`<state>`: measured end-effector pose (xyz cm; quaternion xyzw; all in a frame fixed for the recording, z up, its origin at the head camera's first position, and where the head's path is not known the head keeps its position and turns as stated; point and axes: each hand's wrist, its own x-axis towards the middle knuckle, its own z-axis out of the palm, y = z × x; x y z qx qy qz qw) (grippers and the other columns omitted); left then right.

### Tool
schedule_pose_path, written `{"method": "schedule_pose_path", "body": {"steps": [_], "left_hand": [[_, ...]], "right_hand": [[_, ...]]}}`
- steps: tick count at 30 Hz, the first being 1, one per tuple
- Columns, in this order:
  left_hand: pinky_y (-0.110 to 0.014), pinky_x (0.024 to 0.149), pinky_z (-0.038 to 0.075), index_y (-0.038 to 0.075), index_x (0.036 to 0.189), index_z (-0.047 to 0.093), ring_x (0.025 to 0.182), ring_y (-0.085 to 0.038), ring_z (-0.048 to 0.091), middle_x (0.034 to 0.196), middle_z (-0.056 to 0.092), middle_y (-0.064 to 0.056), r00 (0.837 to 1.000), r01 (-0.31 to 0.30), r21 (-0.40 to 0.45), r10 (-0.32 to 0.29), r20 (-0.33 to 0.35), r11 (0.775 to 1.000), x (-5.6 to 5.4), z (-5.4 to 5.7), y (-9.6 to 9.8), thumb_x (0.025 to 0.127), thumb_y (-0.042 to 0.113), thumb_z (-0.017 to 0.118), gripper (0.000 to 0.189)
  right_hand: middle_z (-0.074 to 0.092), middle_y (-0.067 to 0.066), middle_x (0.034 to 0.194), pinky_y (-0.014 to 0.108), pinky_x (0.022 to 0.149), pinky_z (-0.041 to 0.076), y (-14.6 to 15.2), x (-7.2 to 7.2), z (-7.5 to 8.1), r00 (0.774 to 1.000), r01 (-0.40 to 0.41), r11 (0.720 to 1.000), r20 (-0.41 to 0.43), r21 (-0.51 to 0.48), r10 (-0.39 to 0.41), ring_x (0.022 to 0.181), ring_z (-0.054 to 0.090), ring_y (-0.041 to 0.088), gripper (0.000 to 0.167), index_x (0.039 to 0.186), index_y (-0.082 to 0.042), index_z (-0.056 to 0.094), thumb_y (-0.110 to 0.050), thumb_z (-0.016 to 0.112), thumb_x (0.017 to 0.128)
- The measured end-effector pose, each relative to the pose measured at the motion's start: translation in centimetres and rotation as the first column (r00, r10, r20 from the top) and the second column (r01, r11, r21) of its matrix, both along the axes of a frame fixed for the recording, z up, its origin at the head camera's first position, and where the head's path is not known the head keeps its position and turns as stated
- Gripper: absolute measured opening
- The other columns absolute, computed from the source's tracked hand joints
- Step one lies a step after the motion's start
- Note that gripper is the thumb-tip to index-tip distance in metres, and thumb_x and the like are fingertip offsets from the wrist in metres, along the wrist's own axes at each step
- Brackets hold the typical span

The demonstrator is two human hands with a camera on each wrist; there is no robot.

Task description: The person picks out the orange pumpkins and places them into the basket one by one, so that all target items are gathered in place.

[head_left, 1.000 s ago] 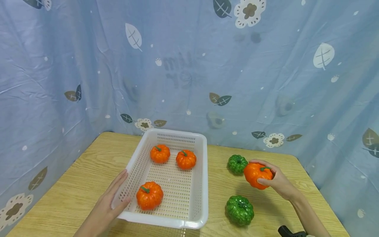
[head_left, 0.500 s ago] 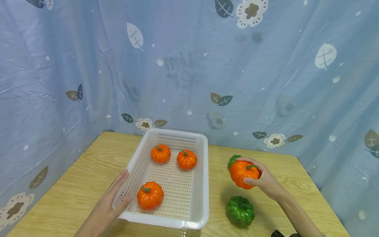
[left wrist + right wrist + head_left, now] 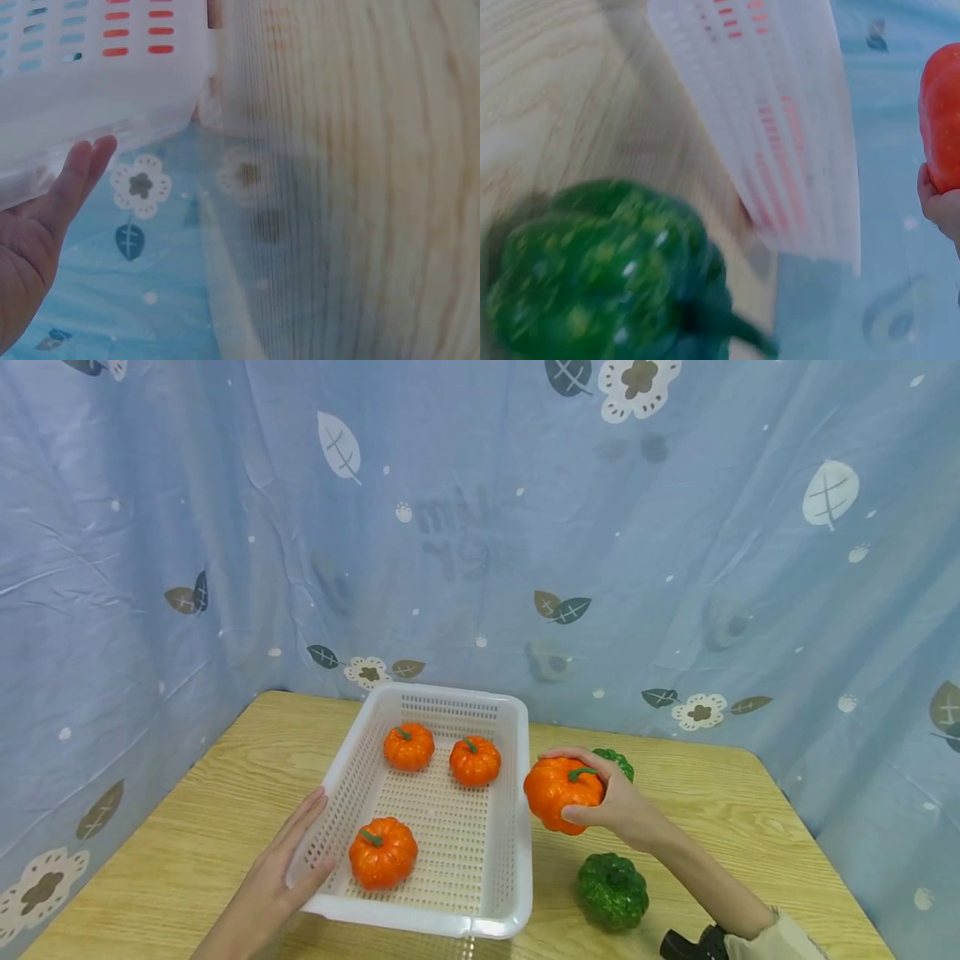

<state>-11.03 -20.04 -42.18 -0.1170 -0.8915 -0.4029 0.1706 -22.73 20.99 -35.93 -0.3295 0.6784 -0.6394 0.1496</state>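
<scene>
My right hand (image 3: 611, 806) grips an orange toy pumpkin (image 3: 558, 793) with a green stem, thumb in front and fingers over the far side. The pumpkin is held up beside the right rim of a white plastic basket (image 3: 513, 860), overlapping that rim in the head view. Inside the basket lie three smaller-looking orange pumpkins: one at the back left (image 3: 408, 747), one at the back right (image 3: 475, 761) and one at the front left (image 3: 383, 853). My left hand (image 3: 273, 877) rests on the basket's left rim with its fingers straight. In the left wrist view, its fingers touch the basket's edge.
On the wooden table (image 3: 720, 827), right of the basket, a green pumpkin (image 3: 612, 891) sits near the front. Another green pumpkin (image 3: 617, 762) is partly hidden behind my right hand. A blue patterned curtain (image 3: 465, 527) encloses the table at the back and sides.
My right hand has carried the orange pumpkin left, from near the green pumpkins to the basket's right rim. My left hand has stayed on the basket.
</scene>
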Motion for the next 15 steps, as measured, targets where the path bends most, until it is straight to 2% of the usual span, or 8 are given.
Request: {"method": "schedule_pose_path", "body": {"steps": [3, 6, 10, 15], "left_hand": [[-0.075, 0.095, 0.029, 0.017, 0.150, 0.032, 0.134, 0.012, 0.011, 0.156, 0.025, -0.012, 1.000, -0.001, 0.000, 0.001, 0.001, 1.000, 0.0, 0.0, -0.1, 0.090, 0.017, 0.066, 0.069], [-0.074, 0.095, 0.030, 0.017, 0.150, 0.032, 0.137, 0.008, 0.012, 0.156, 0.025, -0.010, 1.000, -0.007, -0.005, 0.007, 0.002, 1.000, 0.1, 0.0, -0.1, 0.090, 0.018, 0.066, 0.069], [-0.074, 0.094, 0.030, 0.017, 0.150, 0.033, 0.138, 0.002, 0.014, 0.156, 0.026, -0.010, 1.000, -0.008, -0.005, 0.008, -0.019, 1.000, 0.2, 0.1, -0.1, 0.090, 0.016, 0.066, 0.069], [-0.074, 0.093, 0.031, 0.017, 0.149, 0.034, 0.136, 0.008, 0.014, 0.155, 0.027, -0.010, 0.999, 0.002, 0.002, -0.002, -0.036, 1.000, 0.1, 0.1, 0.0, 0.088, 0.015, 0.068, 0.070]], "right_hand": [[0.053, 0.012, 0.126, 0.044, 0.078, 0.058, -1.5, -0.2, 0.2, 0.999, -0.042, 0.999, -0.009, 0.010, 0.042, 0.105, 0.058, 0.027, 0.054, 0.132, -0.006, 0.050, -0.008, 0.070, 0.082], [0.051, 0.013, 0.129, 0.045, 0.079, 0.057, -2.9, -0.6, 0.2, 0.992, -0.123, 0.992, -0.001, 0.004, 0.123, 0.107, 0.057, 0.028, 0.057, 0.133, -0.006, 0.049, -0.010, 0.072, 0.081], [0.047, 0.014, 0.134, 0.046, 0.083, 0.056, -4.9, -1.1, -0.3, 0.972, -0.234, 0.972, 0.029, 0.009, 0.234, 0.109, 0.056, 0.028, 0.064, 0.136, -0.007, 0.045, -0.014, 0.074, 0.079], [0.049, 0.014, 0.129, 0.045, 0.085, 0.055, -6.6, -1.6, -1.4, 0.943, -0.332, 0.942, 0.054, 0.048, 0.329, 0.109, 0.056, 0.028, 0.066, 0.135, -0.003, 0.044, -0.015, 0.077, 0.078]]}}
